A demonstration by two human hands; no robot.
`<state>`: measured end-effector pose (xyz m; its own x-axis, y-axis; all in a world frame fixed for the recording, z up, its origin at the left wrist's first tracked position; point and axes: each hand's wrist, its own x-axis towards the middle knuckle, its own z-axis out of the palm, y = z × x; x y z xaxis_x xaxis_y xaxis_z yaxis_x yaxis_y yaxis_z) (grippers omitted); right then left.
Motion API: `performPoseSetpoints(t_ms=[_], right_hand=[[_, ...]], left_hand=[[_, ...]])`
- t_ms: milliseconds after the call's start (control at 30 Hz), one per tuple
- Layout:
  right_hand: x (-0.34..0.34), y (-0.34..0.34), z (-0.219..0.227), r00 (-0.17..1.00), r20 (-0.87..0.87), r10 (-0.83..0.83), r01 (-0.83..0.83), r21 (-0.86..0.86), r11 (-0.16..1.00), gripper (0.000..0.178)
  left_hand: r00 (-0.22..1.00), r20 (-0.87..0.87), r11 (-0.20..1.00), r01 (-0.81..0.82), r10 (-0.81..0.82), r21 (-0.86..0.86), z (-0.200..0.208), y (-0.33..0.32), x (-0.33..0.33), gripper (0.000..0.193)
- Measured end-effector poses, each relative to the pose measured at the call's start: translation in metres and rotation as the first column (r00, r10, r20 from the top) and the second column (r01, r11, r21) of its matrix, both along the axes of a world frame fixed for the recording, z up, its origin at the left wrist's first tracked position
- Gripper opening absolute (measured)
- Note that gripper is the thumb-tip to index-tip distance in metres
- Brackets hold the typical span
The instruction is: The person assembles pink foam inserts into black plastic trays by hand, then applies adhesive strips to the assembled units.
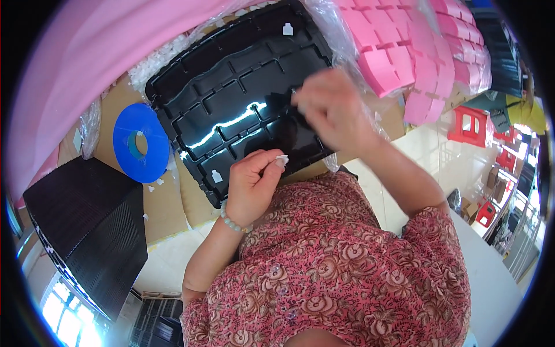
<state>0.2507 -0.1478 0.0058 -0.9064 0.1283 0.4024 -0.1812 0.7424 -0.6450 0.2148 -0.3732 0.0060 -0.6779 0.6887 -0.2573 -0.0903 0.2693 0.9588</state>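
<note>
A glossy black plastic tray (231,87) with moulded compartments lies tilted on the table before me. One small white bottle-shaped piece (288,29) sits near its far right corner, and another white piece (217,176) near its lower left corner. At the tray's near edge, my left hand (253,184) is closed, pinching a small white scrap (282,159) between thumb and forefinger. My right hand (332,110) hovers over the tray's right side. Its fingers are curled together and blurred by motion; what they hold, if anything, cannot be made out.
Left of the tray lies a blue ring-shaped disc (130,141), and beyond it a tall stack of black trays (87,214). Pink foam blocks (393,63) are piled at the far right. White foam bits (156,66) lie behind the tray; red stools (469,126) stand on the floor.
</note>
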Motion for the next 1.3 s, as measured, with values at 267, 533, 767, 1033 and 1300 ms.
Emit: performPoseSetpoints(t_ms=[267,533,767,1033,1300], right_hand=[[-0.121,0.075,-0.033,0.962,-0.041,-0.269,0.244,0.564,0.789,0.015],[-0.117,0.084,-0.046,0.975,0.127,-0.181,0.118,0.392,0.912,0.016],[-0.123,0.079,-0.047,0.979,0.027,-0.201,0.164,0.479,0.862,0.010],[-0.024,-0.009,0.012,0.925,0.162,0.344,-0.324,-0.138,0.936,0.014],[0.001,-0.078,0.001,0.936,0.207,0.285,-0.256,-0.158,0.954,0.006]], left_hand=[[0.970,0.169,0.983,-0.182,0.176,0.025,-0.008,-0.004,0.006,0.016],[0.904,0.226,0.927,-0.374,0.362,0.011,-0.012,0.001,0.004,0.017],[0.920,0.188,0.937,-0.349,0.343,-0.005,-0.015,0.008,0.012,0.019],[0.739,0.546,0.892,-0.450,0.394,-0.035,-0.010,0.004,0.022,0.024],[0.708,0.656,0.919,-0.390,0.262,0.054,-0.009,-0.035,0.024,0.029]])
